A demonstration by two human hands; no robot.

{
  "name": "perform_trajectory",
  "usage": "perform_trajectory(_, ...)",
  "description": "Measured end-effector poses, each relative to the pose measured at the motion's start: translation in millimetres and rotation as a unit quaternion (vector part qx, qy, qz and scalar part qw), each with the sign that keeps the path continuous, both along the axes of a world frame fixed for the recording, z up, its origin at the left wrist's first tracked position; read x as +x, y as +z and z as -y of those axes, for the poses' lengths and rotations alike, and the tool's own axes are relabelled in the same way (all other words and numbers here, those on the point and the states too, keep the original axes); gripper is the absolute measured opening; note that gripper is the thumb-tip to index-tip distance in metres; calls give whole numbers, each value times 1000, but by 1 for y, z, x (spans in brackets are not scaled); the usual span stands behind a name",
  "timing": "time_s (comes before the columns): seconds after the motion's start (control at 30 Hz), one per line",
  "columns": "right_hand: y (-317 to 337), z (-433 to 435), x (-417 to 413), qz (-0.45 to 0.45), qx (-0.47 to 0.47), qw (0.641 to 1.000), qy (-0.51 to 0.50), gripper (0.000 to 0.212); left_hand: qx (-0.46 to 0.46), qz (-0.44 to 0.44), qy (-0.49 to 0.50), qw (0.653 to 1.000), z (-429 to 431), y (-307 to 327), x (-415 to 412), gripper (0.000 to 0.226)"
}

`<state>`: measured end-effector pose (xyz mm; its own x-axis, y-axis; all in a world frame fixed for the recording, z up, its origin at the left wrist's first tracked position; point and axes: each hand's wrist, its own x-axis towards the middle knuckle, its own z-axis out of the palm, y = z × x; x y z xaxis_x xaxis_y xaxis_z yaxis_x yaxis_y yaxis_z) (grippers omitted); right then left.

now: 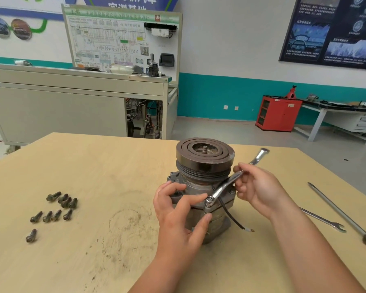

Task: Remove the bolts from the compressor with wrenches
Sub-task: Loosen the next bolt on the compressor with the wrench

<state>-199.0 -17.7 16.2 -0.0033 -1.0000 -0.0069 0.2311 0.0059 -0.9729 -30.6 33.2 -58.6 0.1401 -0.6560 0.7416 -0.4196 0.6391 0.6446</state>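
Note:
A grey metal compressor (201, 187) with a dark grooved pulley (205, 153) on top stands upright on the wooden table (93, 187). My right hand (256, 191) grips the shaft of a silver ring wrench (230, 180). The wrench's ring end sits on a bolt (209, 201) at the compressor's front flange. My left hand (178, 216) holds the compressor body, its forefinger touching the wrench head and its thumb under the flange. Several removed dark bolts (57, 208) lie loose at the left of the table.
An open-end wrench (323, 220) and a long screwdriver with an orange handle (344, 216) lie on the table's right side. A black wire (232, 218) hangs from the compressor. Beyond the table stand a grey training bench (72, 98) and a red cabinet (277, 113).

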Motion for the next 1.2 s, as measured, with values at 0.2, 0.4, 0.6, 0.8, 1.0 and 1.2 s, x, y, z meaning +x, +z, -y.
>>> perform_trajectory(0.2,-12,-33,-4,228,-55,970,-65,28,9,14,14,1000,-2,1,-1,38)
perform_trajectory(0.4,-36,-103,-2,192,-131,963,-137,40,7,14,16,1000,-2,3,0,38)
perform_trajectory(0.6,-31,-129,30,54,-197,969,-140,42,-6,23,21,999,-2,3,1,37)
perform_trajectory(0.8,-28,-131,35,-11,-213,966,-143,32,-12,34,31,999,0,1,1,40)
perform_trajectory(1.0,-22,-125,30,-34,-225,965,-129,29,-3,42,29,999,-1,3,1,32)
perform_trajectory(1.2,-20,-50,-3,-63,-152,980,-113,33,-5,4,9,1000,-1,-1,-1,29)
